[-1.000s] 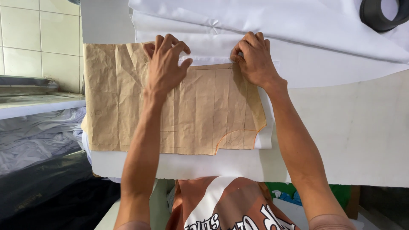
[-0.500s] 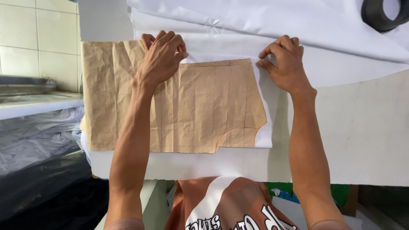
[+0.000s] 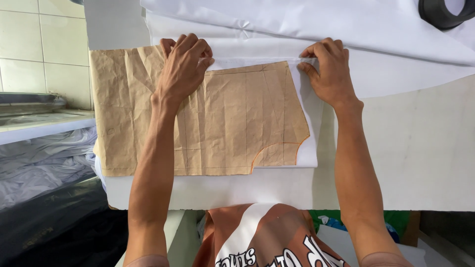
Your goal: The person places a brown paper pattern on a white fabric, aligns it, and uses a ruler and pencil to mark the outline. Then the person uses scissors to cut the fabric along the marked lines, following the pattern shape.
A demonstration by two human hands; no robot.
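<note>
A creased brown paper pattern piece (image 3: 237,118) with drawn lines lies flat on white fabric (image 3: 307,148) spread over a pale table (image 3: 420,158). My left hand (image 3: 184,66) rests palm down on the pattern's upper edge, fingers spread. Just past the pattern's upper right corner, my right hand (image 3: 329,69) pinches the edge of the white fabric between thumb and fingers.
More white fabric (image 3: 297,20) is heaped along the far side of the table. A black roll of tape (image 3: 440,12) lies at the top right. Dark plastic sheeting (image 3: 44,198) and a tiled wall (image 3: 39,49) are to the left.
My right hand has slid right along the fabric edge, off the pattern's top, and now pinches the white fabric. My left hand stayed on the pattern.
</note>
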